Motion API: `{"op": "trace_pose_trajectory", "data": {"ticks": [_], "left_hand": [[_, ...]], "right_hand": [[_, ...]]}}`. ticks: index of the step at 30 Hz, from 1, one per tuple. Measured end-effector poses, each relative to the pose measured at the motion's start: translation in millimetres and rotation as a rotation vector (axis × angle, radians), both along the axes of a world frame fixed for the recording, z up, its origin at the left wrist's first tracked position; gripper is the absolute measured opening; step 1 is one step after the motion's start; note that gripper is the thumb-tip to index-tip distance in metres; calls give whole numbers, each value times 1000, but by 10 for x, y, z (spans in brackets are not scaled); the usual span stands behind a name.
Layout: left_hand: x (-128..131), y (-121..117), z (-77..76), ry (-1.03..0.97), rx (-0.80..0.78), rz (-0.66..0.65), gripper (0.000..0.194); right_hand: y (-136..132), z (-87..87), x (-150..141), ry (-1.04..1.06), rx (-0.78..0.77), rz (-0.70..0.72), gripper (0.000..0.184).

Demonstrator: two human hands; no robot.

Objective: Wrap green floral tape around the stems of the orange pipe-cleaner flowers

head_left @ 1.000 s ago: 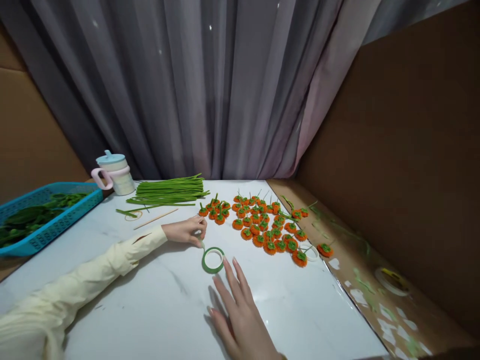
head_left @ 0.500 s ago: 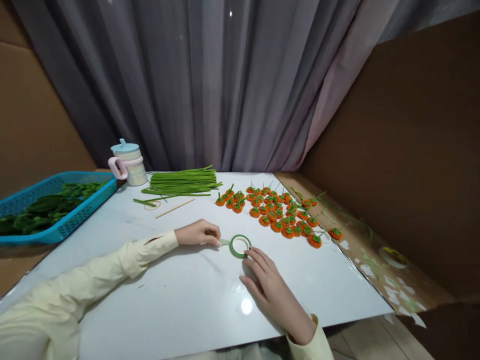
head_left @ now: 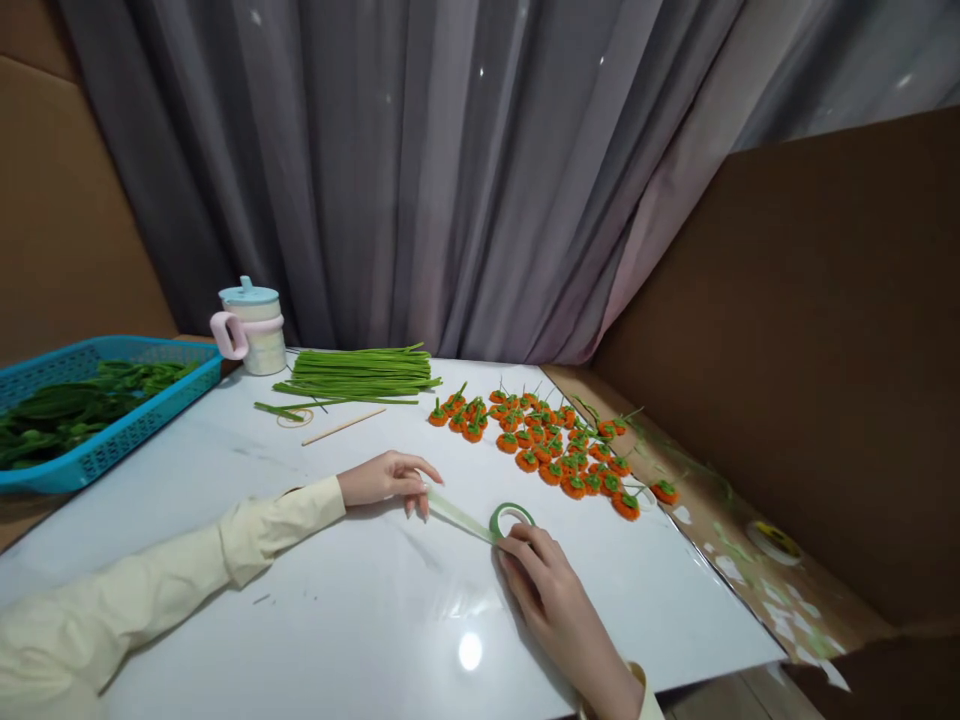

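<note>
Pinched at the fingertips of my left hand (head_left: 384,478) is the free end of a pale green tape strip (head_left: 463,519); the other fingers are loosely spread. The strip runs taut, slanting down to a green tape roll (head_left: 496,517). My right hand (head_left: 555,595) holds that roll at its near edge, thumb and fingers closed on it just above the white tabletop (head_left: 360,620). Beyond the hands lie many small orange fuzzy persimmon-like pieces (head_left: 551,472) with green tops, some with thin stems. A bundle of green fuzzy stems (head_left: 356,376) lies at the back.
At the left, a blue basket (head_left: 112,455) holds green leaf-like pieces. A lidded cup (head_left: 264,350) with a pink handle stands back left. A thin wooden stick (head_left: 343,428) and a rubber band (head_left: 279,422) lie nearby. Paper scraps and a yellow-centred roll (head_left: 776,543) are at the right.
A longer stretch of tape now spans between my hands. The roll and right hand have moved right and towards me, the left hand slightly left. The view has shifted a little.
</note>
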State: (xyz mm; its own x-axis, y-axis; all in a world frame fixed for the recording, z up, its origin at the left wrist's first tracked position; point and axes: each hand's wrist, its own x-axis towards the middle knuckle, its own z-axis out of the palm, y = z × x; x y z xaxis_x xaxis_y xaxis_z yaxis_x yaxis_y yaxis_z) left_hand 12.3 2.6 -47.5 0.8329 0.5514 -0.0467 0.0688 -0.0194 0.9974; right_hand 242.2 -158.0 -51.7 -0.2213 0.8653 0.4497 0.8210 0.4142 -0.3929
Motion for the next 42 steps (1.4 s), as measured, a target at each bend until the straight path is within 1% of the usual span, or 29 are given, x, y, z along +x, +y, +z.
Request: {"op": "trace_pose_trajectory", "data": {"ticks": [2,4,8,11,13,14,15,17,18,20,21,22,24,25,27,29,30,32,35,37,40,42], "left_hand": [[4,-5,0,-22,-19,11,44],[12,-10,-9,-16,15,47,42],[35,-14,-44,31,179,150,33],[54,-18,-64,58,342,285,29],[62,-26,-64,95,443,362,28],[63,-32,-61,112,478,379,27],[64,-38,-55,125,501,381,27],[60,-53,-42,134,515,359,27],[56,-60,-35,132,513,348,28],[47,-74,-22,122,500,330,31],[43,-79,-17,111,492,319,33],[38,-83,-12,98,487,309,35],[31,-85,-7,69,481,289,37],[28,-84,-5,54,478,280,37],[23,-78,-4,30,472,278,35],[20,-74,-5,18,474,291,33],[19,-73,-6,20,486,303,33],[21,-75,-8,34,537,340,32],[30,-84,-6,60,638,392,30],[37,-91,0,71,679,396,30],[44,-84,9,76,661,394,31],[53,-37,6,68,630,443,32]], "right_hand": [[24,-49,44,13,37,-12,26],[44,-95,82,16,55,-18,30],[58,-183,134,16,78,-29,31],[41,-195,184,-20,85,-49,33],[32,-121,221,-92,52,-49,39],[36,-54,231,-137,23,-37,43],[51,31,227,-180,-14,-16,47],[130,222,163,-256,-40,58,52],[197,308,100,-250,-40,103,52],[389,413,-71,-152,-131,213,49],[506,419,-168,-66,-189,275,47],[631,395,-264,35,-247,304,42],[879,274,-427,244,-416,272,31],[989,196,-488,383,-507,269,30],[1153,55,-567,669,-604,299,41],[1234,-20,-596,845,-691,296,49],[1248,-28,-597,893,-718,294,51],[1246,-1,-587,924,-747,293,52],[1235,64,-556,895,-765,294,45],[1245,79,-535,890,-784,302,42],[1272,60,-509,930,-804,343,39],[1283,44,-498,959,-821,360,39]]}}
